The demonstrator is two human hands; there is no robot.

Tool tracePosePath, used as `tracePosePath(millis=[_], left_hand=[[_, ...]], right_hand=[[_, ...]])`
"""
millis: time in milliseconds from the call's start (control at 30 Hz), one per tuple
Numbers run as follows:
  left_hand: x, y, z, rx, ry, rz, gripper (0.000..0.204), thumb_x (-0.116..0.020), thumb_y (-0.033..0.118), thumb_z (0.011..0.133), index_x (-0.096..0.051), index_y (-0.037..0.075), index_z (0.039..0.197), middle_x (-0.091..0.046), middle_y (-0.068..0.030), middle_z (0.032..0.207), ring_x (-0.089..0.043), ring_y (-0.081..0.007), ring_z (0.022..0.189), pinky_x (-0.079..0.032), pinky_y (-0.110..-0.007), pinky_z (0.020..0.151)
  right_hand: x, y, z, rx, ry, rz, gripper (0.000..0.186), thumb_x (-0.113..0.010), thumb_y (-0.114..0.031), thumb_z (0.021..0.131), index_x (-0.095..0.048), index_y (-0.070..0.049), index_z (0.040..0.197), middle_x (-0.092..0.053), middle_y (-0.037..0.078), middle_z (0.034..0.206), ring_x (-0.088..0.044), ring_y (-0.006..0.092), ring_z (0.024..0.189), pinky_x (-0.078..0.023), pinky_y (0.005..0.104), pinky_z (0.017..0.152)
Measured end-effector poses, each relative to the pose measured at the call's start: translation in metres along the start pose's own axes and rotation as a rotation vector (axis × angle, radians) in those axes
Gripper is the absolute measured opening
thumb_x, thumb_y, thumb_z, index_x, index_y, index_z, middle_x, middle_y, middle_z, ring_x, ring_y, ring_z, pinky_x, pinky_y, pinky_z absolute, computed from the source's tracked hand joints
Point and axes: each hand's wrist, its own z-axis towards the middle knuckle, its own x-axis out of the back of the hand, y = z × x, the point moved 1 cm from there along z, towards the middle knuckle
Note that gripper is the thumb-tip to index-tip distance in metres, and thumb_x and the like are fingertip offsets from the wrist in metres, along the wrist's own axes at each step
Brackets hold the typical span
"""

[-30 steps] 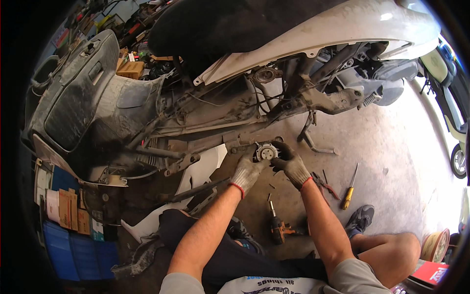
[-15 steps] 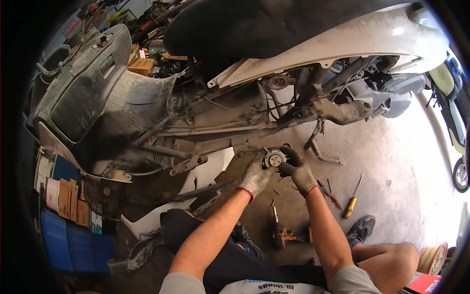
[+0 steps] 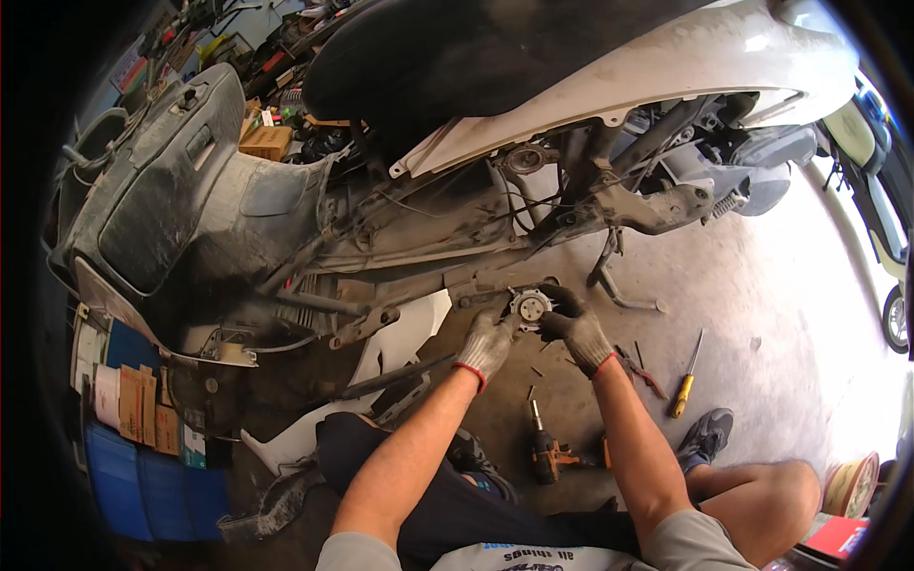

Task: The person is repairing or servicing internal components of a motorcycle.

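Observation:
Between my two gloved hands is a small round metal part (image 3: 529, 309) with a pale, holed disc face and a lugged rim, in front of the stripped scooter (image 3: 428, 228). My left hand (image 3: 486, 341) has its fingers closed on the part's left side. From the right, my right hand (image 3: 580, 333) grips it too, dark fingertips curled around its upper and right edge. Both gloves are grey with dark, dirty fingers and red cuffs. My fingers partly cover the rim, and the back of the part is hidden.
On the floor by my knees lie an orange-black cordless drill (image 3: 546, 455), red-handled pliers (image 3: 645, 376) and a yellow-handled screwdriver (image 3: 683, 395). A white body panel (image 3: 400, 333) lies to the left, near cardboard boxes (image 3: 138, 404) and a blue bin (image 3: 143, 481). The scooter's kickstand (image 3: 614, 285) juts out ahead.
The view has shifted slightly, so the scooter appears a little further left. Both hands keep hold of the round metal part, which stays at nearly the same place.

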Motion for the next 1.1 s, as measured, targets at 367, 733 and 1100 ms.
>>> tracePosePath(millis=[367, 733, 1100], left_hand=[[-0.007, 0.004, -0.001, 0.088, 0.028, 0.065, 0.045, -0.056, 0.023, 0.097, -0.051, 0.002, 0.136, -0.056, -0.0082, 0.131, -0.058, -0.0141, 0.109, -0.052, -0.028, 0.08], [-0.001, 0.006, 0.001, 0.103, 0.083, 0.122, 0.032, -0.061, 0.017, 0.093, -0.057, 0.001, 0.12, -0.064, -0.0053, 0.101, -0.064, -0.0143, 0.093, -0.051, -0.027, 0.072], [0.003, -0.028, 0.019, -0.067, 0.149, 0.359, 0.047, -0.062, 0.031, 0.089, -0.057, 0.0, 0.125, -0.064, -0.0209, 0.118, -0.061, -0.034, 0.11, -0.048, -0.042, 0.092]], right_hand=[[0.026, 0.029, 0.004, -0.061, 0.048, 0.128, 0.048, -0.063, -0.01, 0.085, -0.054, -0.002, 0.132, -0.066, 0.007, 0.099, -0.062, 0.013, 0.072, -0.052, 0.0271, 0.06], [0.103, 0.104, -0.018, -0.417, 0.2, -0.525, 0.052, -0.069, -0.029, 0.085, -0.058, 0.0, 0.127, -0.068, 0.02, 0.113, -0.069, 0.0209, 0.088, -0.055, 0.0326, 0.074], [0.101, 0.187, -0.053, -0.532, -0.058, -1.041, 0.057, -0.074, -0.042, 0.078, -0.064, -0.006, 0.121, -0.067, 0.016, 0.117, -0.065, 0.0311, 0.107, -0.051, 0.0358, 0.09]])
